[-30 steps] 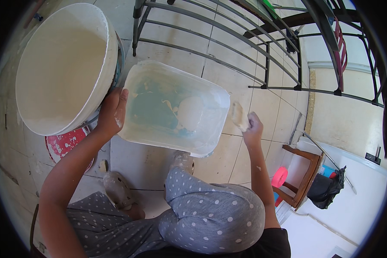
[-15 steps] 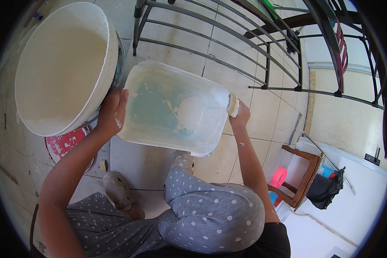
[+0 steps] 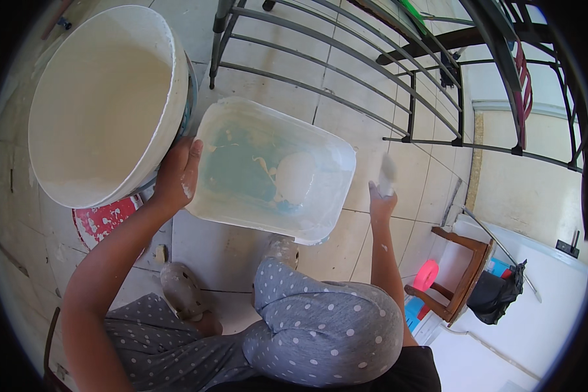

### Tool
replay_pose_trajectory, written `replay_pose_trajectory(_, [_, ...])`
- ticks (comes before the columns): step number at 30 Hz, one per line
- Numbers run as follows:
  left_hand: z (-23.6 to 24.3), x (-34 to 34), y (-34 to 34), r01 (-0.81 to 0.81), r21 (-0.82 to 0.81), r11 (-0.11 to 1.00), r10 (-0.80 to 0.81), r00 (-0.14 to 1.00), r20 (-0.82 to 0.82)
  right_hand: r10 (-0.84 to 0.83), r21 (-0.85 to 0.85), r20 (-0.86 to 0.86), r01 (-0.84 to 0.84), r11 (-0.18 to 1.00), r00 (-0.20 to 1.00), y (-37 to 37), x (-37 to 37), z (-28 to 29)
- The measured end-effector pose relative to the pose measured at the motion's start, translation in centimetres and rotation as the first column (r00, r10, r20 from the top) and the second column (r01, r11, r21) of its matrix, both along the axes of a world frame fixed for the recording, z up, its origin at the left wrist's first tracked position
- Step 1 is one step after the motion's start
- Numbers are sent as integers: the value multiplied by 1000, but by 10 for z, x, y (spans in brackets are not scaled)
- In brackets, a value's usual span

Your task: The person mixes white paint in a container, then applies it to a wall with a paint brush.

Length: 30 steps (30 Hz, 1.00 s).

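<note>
The tub (image 3: 326,196) lies between the hands, its open side facing the person and pale residue coating its inside. The left hand (image 3: 178,173) is at its near edge, squeezed in beside the bucket (image 3: 98,124); its fingers are partly hidden, so I cannot tell how firmly they close. The right hand (image 3: 382,201), well apart from the left and just beyond the tub's opposite end, pinches a pale, blurred tool (image 3: 388,171) clear of the wall. Below the left hand, the red lid (image 3: 104,222) is on the floor (image 3: 209,255).

The tub looks light and fairly stiff, its thin walls likely to flex a little; wet residue could make it slippery. The rim seems the best hold. The tool looks light, best taken at its lower end.
</note>
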<state>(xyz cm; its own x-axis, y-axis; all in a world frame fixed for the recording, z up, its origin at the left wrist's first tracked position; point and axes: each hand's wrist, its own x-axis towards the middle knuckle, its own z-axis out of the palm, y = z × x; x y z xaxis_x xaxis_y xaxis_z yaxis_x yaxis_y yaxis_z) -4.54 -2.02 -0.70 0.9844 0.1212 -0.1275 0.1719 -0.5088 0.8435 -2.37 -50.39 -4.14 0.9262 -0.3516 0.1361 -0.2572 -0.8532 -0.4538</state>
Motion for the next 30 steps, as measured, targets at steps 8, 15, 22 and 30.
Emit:
replay_pose_trajectory(8, [2,1,4,17,-17,1000,-17,1000,-16,332,438,-203,-217,872,921,23,-2,59])
replay_pose_trajectory(15, [0,3,3,30,-2,1000,-30,999,-21,192,-119,-588,-319,940,786,28,47,62])
replay_pose_trajectory(22, [-1,1,8,13,2,1000,-13,999,41,150,-279,-576,-366,888,804,21,28,72])
replay_pose_trajectory(30, [-2,2,3,14,4,1000,-14,1000,-16,244,701,-193,-40,712,950,11,-22,63])
